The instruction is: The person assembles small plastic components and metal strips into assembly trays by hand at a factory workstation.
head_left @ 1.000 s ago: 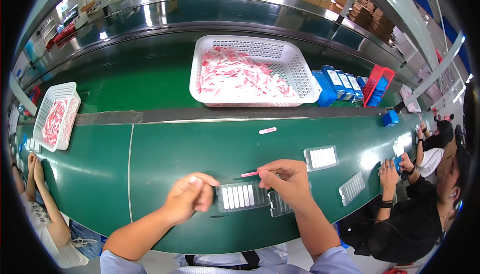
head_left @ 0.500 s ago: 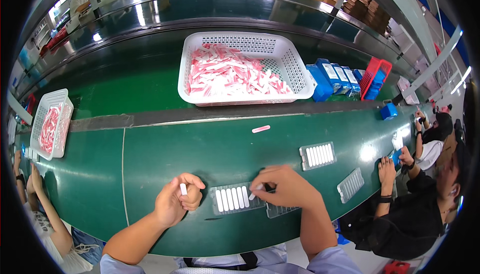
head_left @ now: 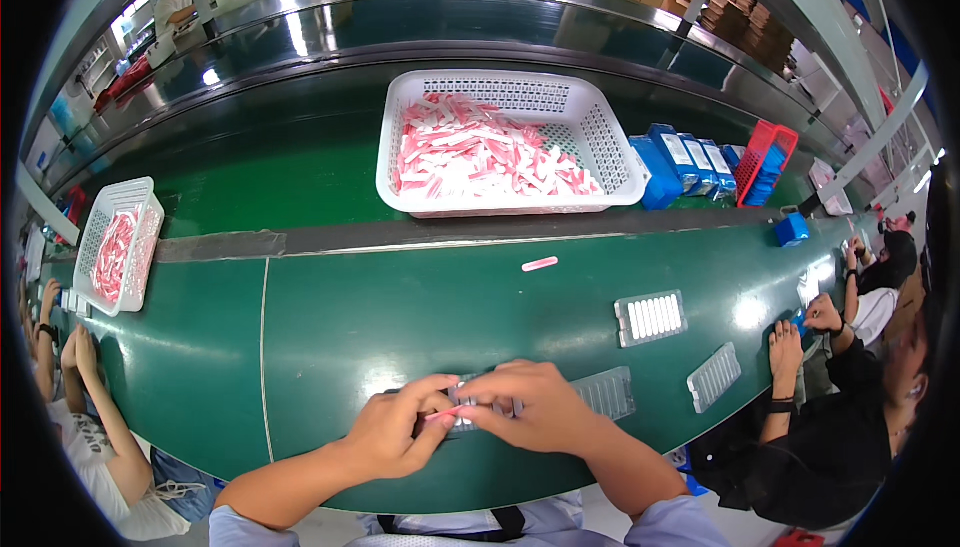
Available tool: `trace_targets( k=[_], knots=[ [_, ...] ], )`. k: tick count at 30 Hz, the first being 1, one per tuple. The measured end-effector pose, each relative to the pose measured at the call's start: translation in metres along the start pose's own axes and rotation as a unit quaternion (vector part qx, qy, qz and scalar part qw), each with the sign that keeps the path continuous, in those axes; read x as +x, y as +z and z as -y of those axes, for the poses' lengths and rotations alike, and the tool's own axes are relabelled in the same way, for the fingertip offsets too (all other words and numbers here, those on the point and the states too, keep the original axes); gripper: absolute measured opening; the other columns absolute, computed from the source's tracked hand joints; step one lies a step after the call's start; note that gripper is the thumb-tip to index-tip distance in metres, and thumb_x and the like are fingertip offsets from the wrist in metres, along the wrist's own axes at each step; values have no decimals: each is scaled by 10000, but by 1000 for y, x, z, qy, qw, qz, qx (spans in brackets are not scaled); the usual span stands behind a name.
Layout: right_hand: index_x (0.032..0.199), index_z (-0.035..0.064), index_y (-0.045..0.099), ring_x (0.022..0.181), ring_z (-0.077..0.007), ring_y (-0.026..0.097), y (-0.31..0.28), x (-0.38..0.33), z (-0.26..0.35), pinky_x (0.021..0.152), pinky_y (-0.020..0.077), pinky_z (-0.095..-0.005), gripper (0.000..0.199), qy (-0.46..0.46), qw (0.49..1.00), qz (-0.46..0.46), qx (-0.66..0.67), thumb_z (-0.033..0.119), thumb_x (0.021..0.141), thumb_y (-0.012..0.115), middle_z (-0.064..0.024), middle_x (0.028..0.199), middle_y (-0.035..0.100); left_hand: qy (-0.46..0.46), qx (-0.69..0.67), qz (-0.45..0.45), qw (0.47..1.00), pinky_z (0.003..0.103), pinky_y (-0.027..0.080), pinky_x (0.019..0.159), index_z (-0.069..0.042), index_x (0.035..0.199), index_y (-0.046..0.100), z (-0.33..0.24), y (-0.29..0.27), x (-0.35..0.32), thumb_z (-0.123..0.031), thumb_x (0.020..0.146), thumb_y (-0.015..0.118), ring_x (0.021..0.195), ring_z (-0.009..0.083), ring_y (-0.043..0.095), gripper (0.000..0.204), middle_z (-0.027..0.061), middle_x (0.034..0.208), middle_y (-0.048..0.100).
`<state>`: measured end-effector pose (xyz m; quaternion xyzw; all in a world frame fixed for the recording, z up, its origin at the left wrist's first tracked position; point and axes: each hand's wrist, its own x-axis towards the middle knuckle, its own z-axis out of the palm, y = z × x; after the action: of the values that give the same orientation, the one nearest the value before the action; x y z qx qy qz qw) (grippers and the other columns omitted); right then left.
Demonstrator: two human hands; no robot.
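My hands meet in front of me over the near part of the green table. My left hand (head_left: 400,429) is closed on a small pink strip (head_left: 440,413). At the strip's right end, my right hand (head_left: 528,409) pinches with thumb and fingers. Directly beneath is a clear ribbed tray (head_left: 466,425) with white strips, mostly covered by my fingers. Beside my right hand lies another clear tray (head_left: 608,393) with no white strips visible in it. A loose pink-and-white strip (head_left: 540,264) rests farther out on the table.
A large white basket (head_left: 515,209) of pink-and-white strips stands beyond, with blue packs (head_left: 690,162) and a red basket (head_left: 765,157) to its right. Right of me lie a filled tray (head_left: 650,318) and another clear tray (head_left: 714,379). Co-workers sit at both sides; a smaller basket (head_left: 140,267) is left.
My hands were apart, the right one at a white strip in the tray, the left holding a small piece. Now they have come together on a pink strip. The view has shifted slightly.
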<state>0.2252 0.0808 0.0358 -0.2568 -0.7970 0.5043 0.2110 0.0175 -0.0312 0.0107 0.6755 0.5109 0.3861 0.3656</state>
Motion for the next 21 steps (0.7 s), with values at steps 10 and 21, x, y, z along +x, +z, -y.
trace_targets(
  k=[10,21],
  knots=[
    [907,-39,754,554,-69,571,-23,-3,-18,512,423,-207,133,105,917,-201,328,71,961,702,-78,694,706,31,9,-32,999,262,441,528,-65,1498,389,8,-1,3,-78,901,741,688,141,640,693,84,975,706],
    [947,-35,750,646,-80,595,-61,-7,-29,572,448,-213,49,48,944,-154,287,-8,913,730,-81,810,743,128,-180,-75,973,282,464,591,-18,1159,609,30,-13,-1,-189,884,641,715,167,643,325,78,874,695]
  ],
)
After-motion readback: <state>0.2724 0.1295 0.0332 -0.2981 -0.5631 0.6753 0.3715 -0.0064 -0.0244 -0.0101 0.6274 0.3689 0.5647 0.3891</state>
